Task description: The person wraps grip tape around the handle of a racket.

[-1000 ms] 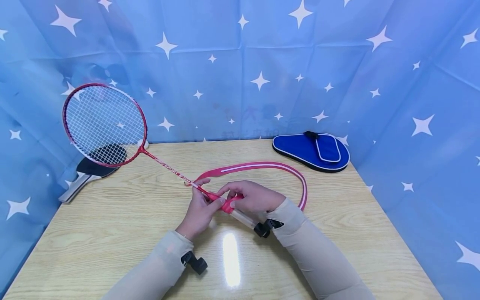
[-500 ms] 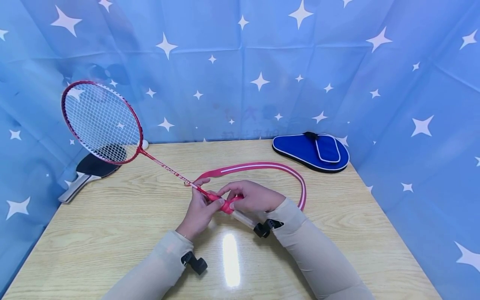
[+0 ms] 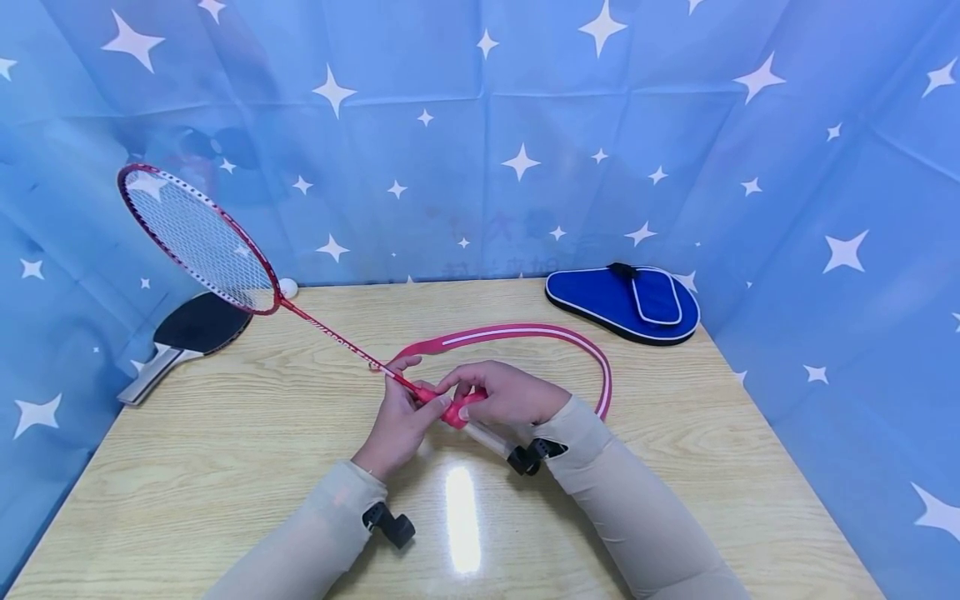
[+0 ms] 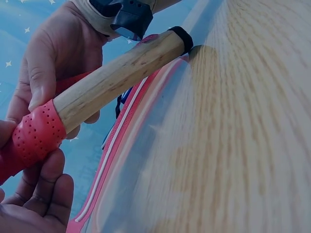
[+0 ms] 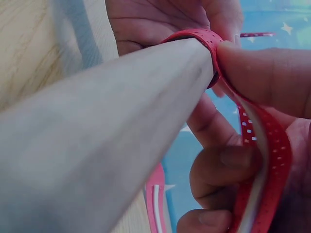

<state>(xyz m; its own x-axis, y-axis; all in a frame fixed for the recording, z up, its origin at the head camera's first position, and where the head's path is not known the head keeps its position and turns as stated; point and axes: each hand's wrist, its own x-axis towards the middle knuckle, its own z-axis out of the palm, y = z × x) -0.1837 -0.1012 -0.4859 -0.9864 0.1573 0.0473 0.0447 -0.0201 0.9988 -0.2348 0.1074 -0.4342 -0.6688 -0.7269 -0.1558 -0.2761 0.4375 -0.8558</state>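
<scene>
A red badminton racket (image 3: 337,340) slants across the middle of the head view, its strung head raised at the far left. My left hand (image 3: 393,429) grips it where shaft meets handle, thumb on top. Red perforated grip tape (image 4: 41,126) is wrapped round the upper handle; below it the wooden handle (image 4: 116,75) is bare down to a black butt. Thumb and fingers of my right hand (image 3: 517,396) pinch the tape at the edge of the wrap. A loose length of tape (image 5: 277,155) runs through that hand. The rest, a white-striped strip (image 3: 517,331), curves over the table.
A black table tennis paddle (image 3: 202,323) lies at the table's left edge, with a white ball (image 3: 288,288) near the back. At the back right lies a blue paddle case (image 3: 611,302). A star-printed blue curtain (image 3: 450,167) surrounds the wooden table (image 3: 225,467).
The racket has turned about its shaft, so its head looks narrower and more of the black paddle shows. Both hands stay almost where they were, still on handle and tape.
</scene>
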